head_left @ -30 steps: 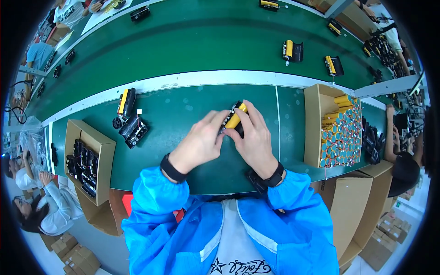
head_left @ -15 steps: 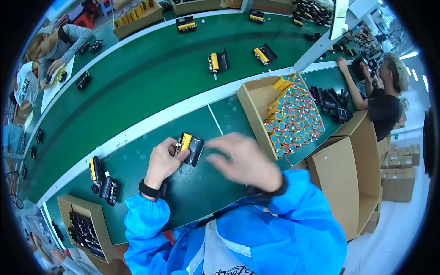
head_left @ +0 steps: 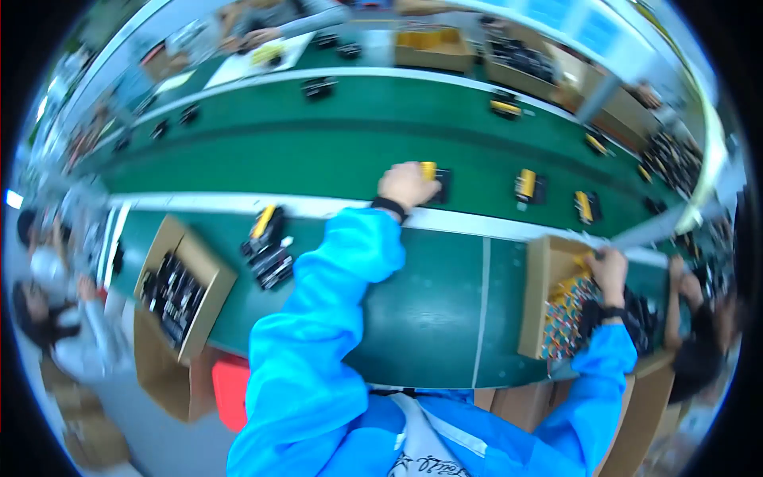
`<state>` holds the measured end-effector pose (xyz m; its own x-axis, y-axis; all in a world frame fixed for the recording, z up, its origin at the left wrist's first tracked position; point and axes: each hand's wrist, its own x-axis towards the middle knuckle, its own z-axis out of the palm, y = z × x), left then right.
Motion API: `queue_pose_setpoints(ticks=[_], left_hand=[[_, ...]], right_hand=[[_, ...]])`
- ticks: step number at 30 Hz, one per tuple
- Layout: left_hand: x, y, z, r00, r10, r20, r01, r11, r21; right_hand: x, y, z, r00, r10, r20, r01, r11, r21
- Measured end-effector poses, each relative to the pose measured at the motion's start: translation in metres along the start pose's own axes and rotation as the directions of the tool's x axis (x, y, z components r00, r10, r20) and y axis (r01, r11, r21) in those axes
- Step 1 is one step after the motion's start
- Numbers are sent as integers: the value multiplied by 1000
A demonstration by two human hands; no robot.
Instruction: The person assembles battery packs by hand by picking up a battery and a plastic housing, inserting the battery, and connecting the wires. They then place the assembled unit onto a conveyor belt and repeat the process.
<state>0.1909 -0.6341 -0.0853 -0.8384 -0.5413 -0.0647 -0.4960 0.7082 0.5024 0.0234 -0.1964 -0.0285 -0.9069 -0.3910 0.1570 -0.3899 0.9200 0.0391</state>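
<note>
My left hand [head_left: 407,187] reaches out to the green conveyor belt. Its fingers are closed on a black casing with a yellow battery pack [head_left: 428,171], partly covered by the hand. At the right, my right hand [head_left: 610,274] is bent down over the far side of a cardboard box [head_left: 537,298]. Its fingers are curled among the yellow battery packs [head_left: 566,314] with coloured wires; what they grip is hidden and blurred. Left of my left arm, a casing with a yellow pack [head_left: 266,222] lies on the bench beside another black casing [head_left: 274,266].
An open box [head_left: 208,278] of black parts stands at the bench's left end. More casings with yellow packs [head_left: 525,187] lie on the belt. Black casings [head_left: 645,318] lie beyond the battery box, near a co-worker's arm [head_left: 675,298]. A raised white rail [head_left: 469,225] separates bench and belt.
My left hand has carried the casing with the yellow pack from the bench to the belt. My right hand has moved right to the battery box. The view has swung left.
</note>
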Motion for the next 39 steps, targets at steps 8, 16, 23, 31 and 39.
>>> queue_pose_setpoints(ticks=[8, 16, 23, 31, 39], left_hand=[[-162, -37, -91, 981, 181, 73, -194, 950, 246], [-248, -192, -105, 946, -190, -262, 260, 928, 266], [-233, -174, -91, 984, -148, -101, 162, 975, 151], [-186, -91, -51, 879, 412, 239, -431, 902, 29], [-209, -31, -14, 998, 57, -23, -59, 997, -58]], right_hand=[[-52, 23, -40, 991, 133, 11, -103, 715, 692], [-132, -60, -78, 976, 162, -144, 159, -87, 983], [-182, -159, -49, 920, -381, 94, -311, -561, 767], [-181, -238, -25, 749, -482, 454, -625, -288, 726], [-160, -243, 4, 800, -459, 386, -440, -12, 898]])
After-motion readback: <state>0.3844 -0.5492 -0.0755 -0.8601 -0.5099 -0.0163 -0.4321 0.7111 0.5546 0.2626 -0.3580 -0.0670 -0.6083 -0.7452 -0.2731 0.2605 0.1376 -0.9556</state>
